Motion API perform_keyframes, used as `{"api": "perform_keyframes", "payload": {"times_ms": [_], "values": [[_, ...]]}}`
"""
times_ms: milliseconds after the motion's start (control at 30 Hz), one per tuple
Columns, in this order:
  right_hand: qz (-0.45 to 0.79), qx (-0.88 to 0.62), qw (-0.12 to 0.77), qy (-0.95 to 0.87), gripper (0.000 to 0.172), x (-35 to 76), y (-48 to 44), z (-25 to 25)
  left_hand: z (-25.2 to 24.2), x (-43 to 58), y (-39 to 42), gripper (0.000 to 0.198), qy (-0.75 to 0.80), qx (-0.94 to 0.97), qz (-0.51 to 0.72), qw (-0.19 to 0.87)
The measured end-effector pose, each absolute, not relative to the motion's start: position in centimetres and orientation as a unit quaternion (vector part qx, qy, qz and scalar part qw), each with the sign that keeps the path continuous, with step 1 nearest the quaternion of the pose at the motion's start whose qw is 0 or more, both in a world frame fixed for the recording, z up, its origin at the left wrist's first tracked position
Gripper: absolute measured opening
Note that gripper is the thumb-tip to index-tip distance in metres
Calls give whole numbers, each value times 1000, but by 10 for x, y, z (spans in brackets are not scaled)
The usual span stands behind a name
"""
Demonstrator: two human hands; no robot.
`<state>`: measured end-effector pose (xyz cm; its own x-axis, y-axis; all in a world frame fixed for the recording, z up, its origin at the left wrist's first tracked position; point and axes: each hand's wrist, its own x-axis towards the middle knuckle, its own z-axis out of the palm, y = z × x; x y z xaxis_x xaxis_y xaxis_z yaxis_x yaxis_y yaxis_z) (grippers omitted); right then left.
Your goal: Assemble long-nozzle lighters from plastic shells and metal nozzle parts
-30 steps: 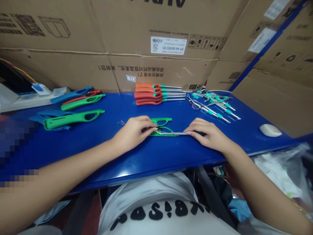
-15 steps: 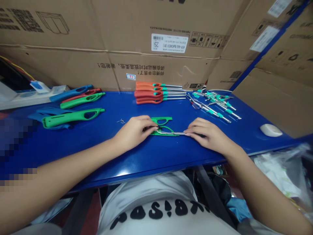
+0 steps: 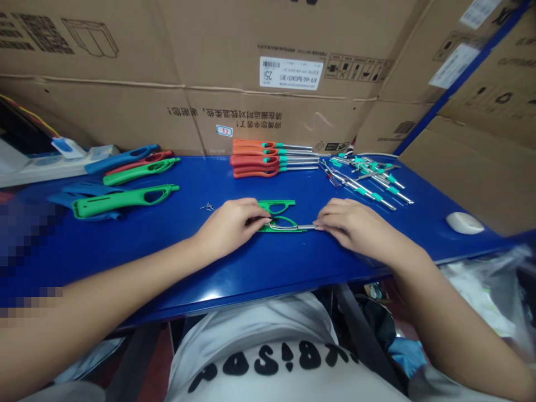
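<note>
Two green lighter shell halves lie before me: the far half (image 3: pixel 281 202) and, just below it, the near half (image 3: pixel 288 220), their left ends hidden by my fingers. Over the near half runs a thin metal lighter tube (image 3: pixel 307 227) with pale wires at its left. My right hand (image 3: pixel 352 226) pinches the tube's right part between thumb and fingers. At the other end, my left hand (image 3: pixel 234 223) is closed in a pinch on a small dark part with the wires, above the near half; fingertips cover most of it.
Several red and orange assembled lighters (image 3: pixel 255 161) lie at the back, with metal tube assemblies (image 3: pixel 372 178) to their right. Coloured shells (image 3: pixel 125 201), small screws (image 3: pixel 208 207) and a power strip (image 3: pixel 84 164) are leftward. A white mouse-shaped object (image 3: pixel 464 223) sits right. Cardboard (image 3: pixel 209 61) walls the back.
My right hand has shifted slightly left and up along the metal tube, its wrist turning a little. My left hand and the green shell halves stay in place.
</note>
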<state>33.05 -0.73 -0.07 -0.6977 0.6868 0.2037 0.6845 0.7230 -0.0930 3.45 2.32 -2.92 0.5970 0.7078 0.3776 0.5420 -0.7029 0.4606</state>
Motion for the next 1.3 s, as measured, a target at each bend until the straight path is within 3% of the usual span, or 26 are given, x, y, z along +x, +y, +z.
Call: {"api": "perform_keyframes", "payload": {"times_ms": [300, 500, 800, 1300], "values": [[-4, -391, 74, -917, 18, 323, -11, 7, -30, 34, 23, 18, 356, 881, 272, 150], [-33, -390, 37, -920, 25, 320, -11, 7, -29, 34, 23, 17, 363, 880, 267, 151], [-30, -388, 40, -920, 24, 320, -13, 9, -27, 34, 22, 18, 359, 883, 262, 150], [-60, -407, -43, -910, 26, 309, -15, 16, -33, 34, 19, 23, 348, 894, 251, 129]]}}
